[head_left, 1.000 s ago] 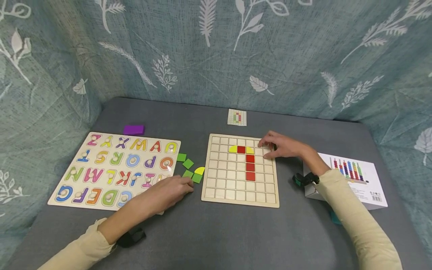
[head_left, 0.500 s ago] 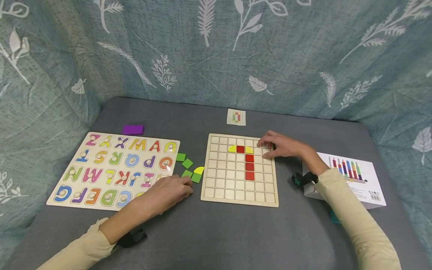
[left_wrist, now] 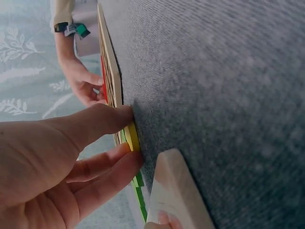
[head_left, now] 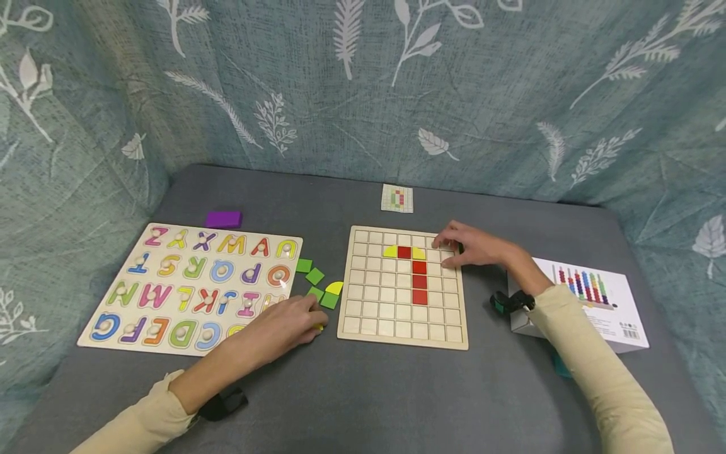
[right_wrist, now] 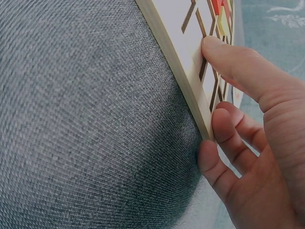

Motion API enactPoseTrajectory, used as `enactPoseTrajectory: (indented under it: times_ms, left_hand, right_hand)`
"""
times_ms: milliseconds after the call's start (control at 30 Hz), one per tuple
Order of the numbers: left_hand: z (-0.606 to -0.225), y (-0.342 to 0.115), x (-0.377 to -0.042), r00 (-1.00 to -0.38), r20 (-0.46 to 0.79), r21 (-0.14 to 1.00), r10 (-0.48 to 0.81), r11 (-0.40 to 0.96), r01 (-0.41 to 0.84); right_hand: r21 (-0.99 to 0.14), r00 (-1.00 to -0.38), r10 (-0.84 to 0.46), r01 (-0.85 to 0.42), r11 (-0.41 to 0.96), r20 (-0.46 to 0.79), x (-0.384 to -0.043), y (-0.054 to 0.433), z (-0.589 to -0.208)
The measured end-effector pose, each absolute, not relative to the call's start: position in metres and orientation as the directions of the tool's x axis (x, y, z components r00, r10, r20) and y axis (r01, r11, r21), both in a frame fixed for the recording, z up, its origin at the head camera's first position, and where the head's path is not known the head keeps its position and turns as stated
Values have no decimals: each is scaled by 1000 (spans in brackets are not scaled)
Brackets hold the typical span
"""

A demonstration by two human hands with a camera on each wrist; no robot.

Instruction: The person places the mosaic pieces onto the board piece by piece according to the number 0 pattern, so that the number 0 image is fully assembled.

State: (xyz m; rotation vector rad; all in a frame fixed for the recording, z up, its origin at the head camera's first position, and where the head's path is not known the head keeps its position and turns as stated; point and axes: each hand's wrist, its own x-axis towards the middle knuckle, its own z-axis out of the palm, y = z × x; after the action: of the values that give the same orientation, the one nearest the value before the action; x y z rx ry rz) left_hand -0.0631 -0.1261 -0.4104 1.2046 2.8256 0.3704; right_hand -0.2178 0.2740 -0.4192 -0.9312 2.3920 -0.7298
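Observation:
My left hand [head_left: 286,321] is low over the table, near the corner of the letter board. In the left wrist view its thumb and fingers pinch a thin yellow tile [left_wrist: 132,137], mostly hidden from the head view. Just beyond lie several green tiles [head_left: 329,299] and a yellow rounded tile [head_left: 334,287]. My right hand [head_left: 476,244] rests on the right edge of the wooden grid board [head_left: 377,328], thumb on its top and fingers at the rim. Red tiles [head_left: 419,282] form a column on the grid, with another red tile between two yellow rounded ones above.
The letter puzzle board [head_left: 170,284] with knobbed pieces lies at left, a purple block [head_left: 224,219] behind it. A small pattern card [head_left: 397,198] lies behind the grid board. At right, a white box [head_left: 607,309] with an abacus picture stands under the right forearm.
The left hand's fingers have shifted slightly, and a bit of yellow now shows at their tips. The right hand stays in place on the grid board.

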Motion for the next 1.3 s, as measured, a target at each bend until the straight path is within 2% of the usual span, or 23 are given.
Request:
enactPoseTrajectory:
  times_ms: [500, 900, 1300]
  left_hand:
    - [-411, -130, -66, -738, 24, 312, 675, 696, 647]
    - [-408, -129, -66, -714, 89, 407, 694, 629, 662]
    - [-412, -127, -69, -700, 134, 435, 702, 593, 678]
  right_hand:
    - [-631, -665, -708, -448, 633, -237, -217, 273, -420]
    - [-631, -667, -703, -441, 639, -245, -216, 273, -419]
    - [-622, -669, -700, -444, 645, -248, -216, 273, -417]
